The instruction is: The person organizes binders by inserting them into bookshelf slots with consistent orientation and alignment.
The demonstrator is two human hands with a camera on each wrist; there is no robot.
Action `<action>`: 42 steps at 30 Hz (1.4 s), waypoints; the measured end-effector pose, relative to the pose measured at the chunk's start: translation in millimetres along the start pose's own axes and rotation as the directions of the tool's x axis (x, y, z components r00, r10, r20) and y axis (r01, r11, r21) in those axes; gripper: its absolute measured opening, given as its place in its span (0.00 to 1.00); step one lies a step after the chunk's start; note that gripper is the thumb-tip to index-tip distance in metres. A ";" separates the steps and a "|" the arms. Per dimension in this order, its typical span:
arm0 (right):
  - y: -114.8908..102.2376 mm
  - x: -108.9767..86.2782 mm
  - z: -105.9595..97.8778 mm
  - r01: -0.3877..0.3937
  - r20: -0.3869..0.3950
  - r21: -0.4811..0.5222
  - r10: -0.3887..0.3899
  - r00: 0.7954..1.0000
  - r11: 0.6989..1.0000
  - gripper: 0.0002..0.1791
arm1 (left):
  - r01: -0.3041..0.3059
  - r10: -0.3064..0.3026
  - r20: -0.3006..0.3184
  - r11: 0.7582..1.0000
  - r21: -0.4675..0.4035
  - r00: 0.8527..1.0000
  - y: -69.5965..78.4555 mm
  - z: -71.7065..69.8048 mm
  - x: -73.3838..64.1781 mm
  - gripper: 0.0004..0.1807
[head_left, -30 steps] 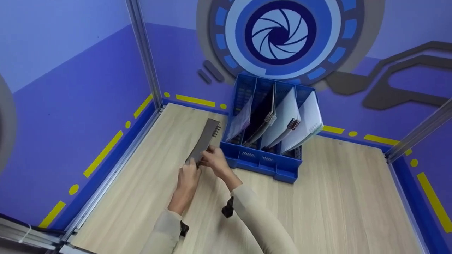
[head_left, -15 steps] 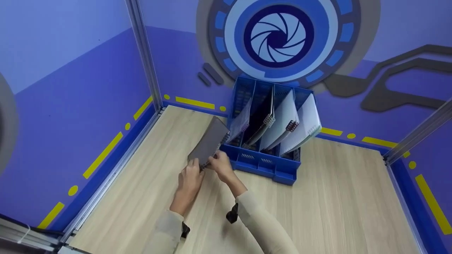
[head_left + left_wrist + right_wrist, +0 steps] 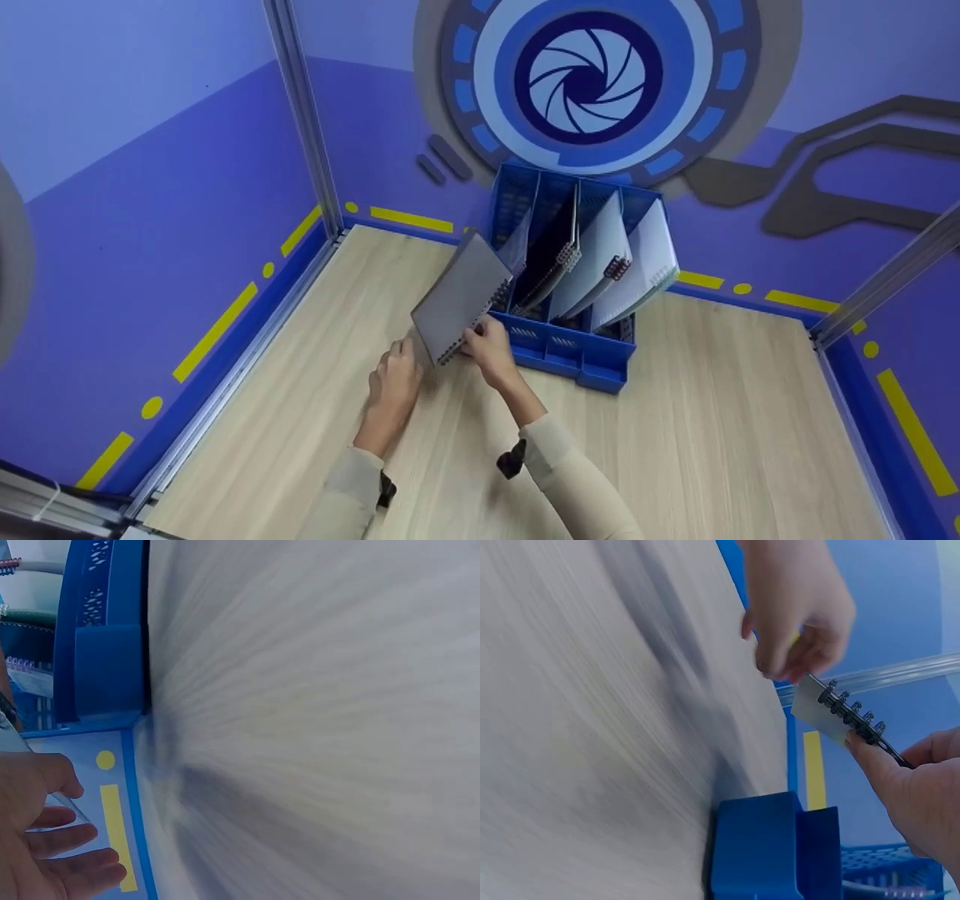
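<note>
A grey-covered spiral notebook (image 3: 461,296) is tilted up above the table, left of a blue file rack (image 3: 559,358). My right hand (image 3: 493,354) pinches its ring-bound edge; in the right wrist view the thumb (image 3: 877,765) lies beside the black rings. My left hand (image 3: 394,381) is just below the notebook's lower left corner, apart from it in the head view. Loosely spread fingers (image 3: 71,840) show in the left wrist view, holding nothing. Part of the rack's leftmost slot is hidden behind the notebook.
Several spiral notebooks stand in the rack's slots, including a black one (image 3: 551,259), a white one (image 3: 592,262) and another white one (image 3: 637,262) at the right. Small trays line the rack's front. Blue printed walls and metal posts (image 3: 304,127) bound the wooden table (image 3: 712,420).
The notebook has turned its grey cover toward the head camera and moved right toward the rack with my right hand. My left hand has let go of its lower end.
</note>
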State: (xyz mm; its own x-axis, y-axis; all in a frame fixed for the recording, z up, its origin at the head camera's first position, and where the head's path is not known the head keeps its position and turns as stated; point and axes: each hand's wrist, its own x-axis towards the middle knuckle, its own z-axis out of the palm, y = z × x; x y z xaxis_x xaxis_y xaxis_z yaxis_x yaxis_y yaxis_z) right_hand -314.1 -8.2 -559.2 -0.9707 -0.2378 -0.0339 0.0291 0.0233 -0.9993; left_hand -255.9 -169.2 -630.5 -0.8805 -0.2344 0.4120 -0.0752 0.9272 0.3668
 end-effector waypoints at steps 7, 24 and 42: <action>0.3 -12.5 -13.2 0.031 -0.071 -0.038 -0.034 0.997 0.999 0.04 | -0.019 0.023 0.091 0.999 -0.041 0.996 -8.5 6.0 -1.2 0.18; -13.8 -48.0 -65.4 0.096 -0.322 -0.135 -0.136 0.937 0.986 0.04 | 0.024 0.046 0.166 0.917 -0.397 0.985 25.3 33.0 31.7 0.15; -19.0 -47.9 -79.8 0.124 -0.423 -0.293 -0.245 0.873 0.948 0.05 | 0.204 -0.154 0.143 0.856 -0.475 0.978 58.1 54.7 63.8 0.08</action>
State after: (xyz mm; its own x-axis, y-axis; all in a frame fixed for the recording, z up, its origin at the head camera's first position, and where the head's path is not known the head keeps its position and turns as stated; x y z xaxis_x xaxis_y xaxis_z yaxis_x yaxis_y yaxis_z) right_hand -287.3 80.3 -537.4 -0.9550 0.1974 0.2215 -0.1624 0.2771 -0.9470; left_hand -342.0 -114.3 -628.5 -0.9163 -0.3297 0.2272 -0.0216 0.6072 0.7942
